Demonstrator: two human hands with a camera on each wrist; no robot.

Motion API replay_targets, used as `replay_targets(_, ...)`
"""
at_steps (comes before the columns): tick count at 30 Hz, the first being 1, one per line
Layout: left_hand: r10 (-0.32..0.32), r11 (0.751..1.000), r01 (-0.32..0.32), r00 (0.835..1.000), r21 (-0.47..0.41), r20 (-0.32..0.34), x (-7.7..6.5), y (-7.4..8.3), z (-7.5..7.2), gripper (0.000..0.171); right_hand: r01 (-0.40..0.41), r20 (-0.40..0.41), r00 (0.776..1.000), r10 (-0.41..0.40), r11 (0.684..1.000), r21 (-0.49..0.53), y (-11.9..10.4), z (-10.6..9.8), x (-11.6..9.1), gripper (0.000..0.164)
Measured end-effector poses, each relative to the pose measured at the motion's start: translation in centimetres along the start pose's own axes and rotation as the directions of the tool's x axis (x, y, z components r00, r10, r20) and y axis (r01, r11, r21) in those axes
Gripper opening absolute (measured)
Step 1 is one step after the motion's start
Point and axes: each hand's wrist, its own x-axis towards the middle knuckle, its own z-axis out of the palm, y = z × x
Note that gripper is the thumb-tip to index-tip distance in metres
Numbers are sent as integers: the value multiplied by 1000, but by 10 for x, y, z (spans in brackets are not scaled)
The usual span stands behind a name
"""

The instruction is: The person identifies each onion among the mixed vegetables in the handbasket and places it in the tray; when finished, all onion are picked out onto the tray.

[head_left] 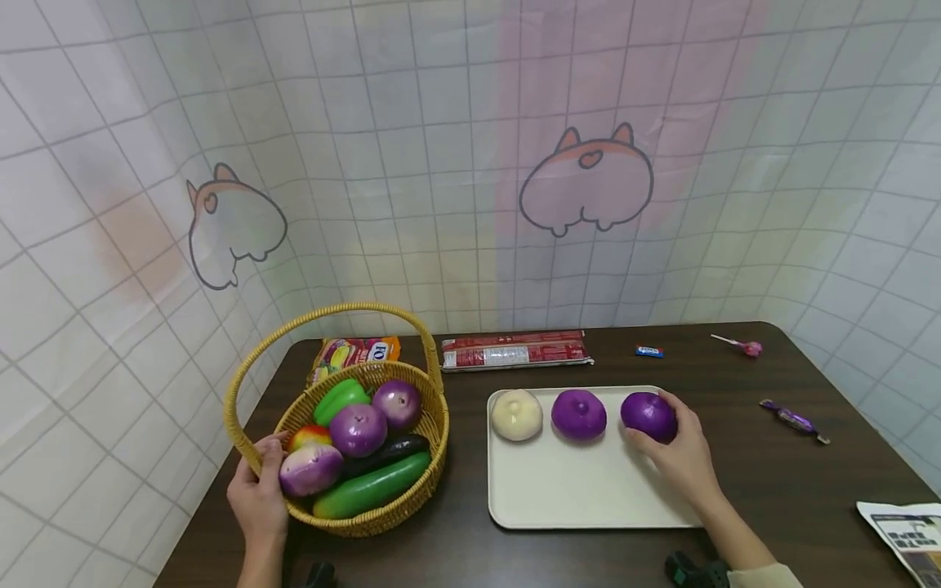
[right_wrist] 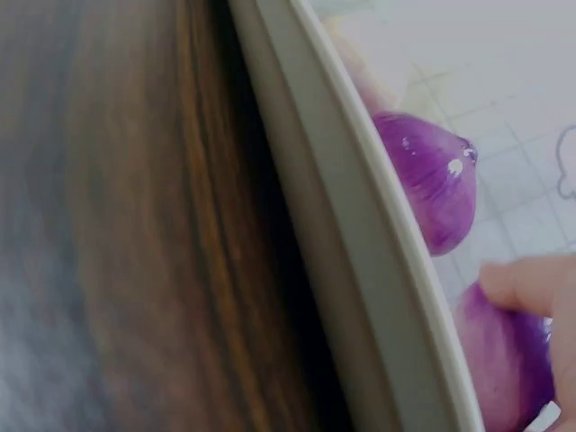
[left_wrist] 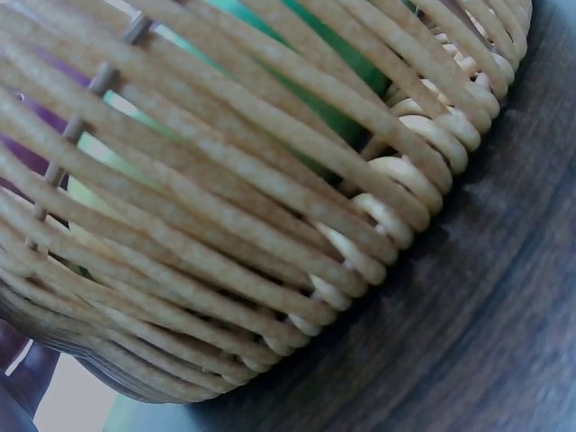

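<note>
My right hand point(head_left: 684, 453) holds a purple onion point(head_left: 648, 416) at the right end of a white tray point(head_left: 581, 498), thumb on its near side and fingers over its far side. To its left on the tray sit another purple onion point(head_left: 578, 415) and a white onion point(head_left: 517, 415). My left hand point(head_left: 259, 494) grips the rim of a wicker basket point(head_left: 400, 514) at the foot of its handle, thumb over the edge. Inside lie a green bell pepper point(head_left: 341, 400), round purple vegetables point(head_left: 358, 430), a purple-and-white one point(head_left: 310, 469), a dark eggplant point(head_left: 390, 455) and a cucumber point(head_left: 375, 486).
Behind the basket lies a colourful snack bag point(head_left: 353, 351), with a long red packet point(head_left: 515, 351) beside it. A small blue candy point(head_left: 649, 351), a lollipop point(head_left: 750, 349) and a purple-wrapped candy point(head_left: 794, 420) are scattered on the right. A printed sheet point(head_left: 907, 531) overhangs the near right corner.
</note>
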Motion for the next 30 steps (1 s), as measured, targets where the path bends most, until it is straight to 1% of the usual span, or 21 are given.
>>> replay_targets(4, 11, 1000, -11, 1000, -5, 12, 0, -1, 0, 26, 27, -73, 997, -26, 1000, 9, 5, 2, -3, 85)
replay_targets(8, 11, 1000, -11, 1000, -3, 8, 0, -1, 0, 26, 50, -96, 994, -49, 999, 15, 6, 2, -4, 84)
replay_targets(15, 5, 1000, -5, 1000, 3, -5, 0, 1, 1, 26, 72, -65, 995, -71, 997, 14, 7, 4, -4, 89)
replay_targets(24, 0, 1000, 0, 1000, -9, -6, 0, 1, 1, 28, 105, -7, 994, -105, 994, -22, 6, 5, -3, 90)
replay_targets(30, 10, 1000, -10, 1000, -11, 1, 0, 1, 1, 28, 112, 9, 994, -112, 994, -16, 6, 6, -3, 92)
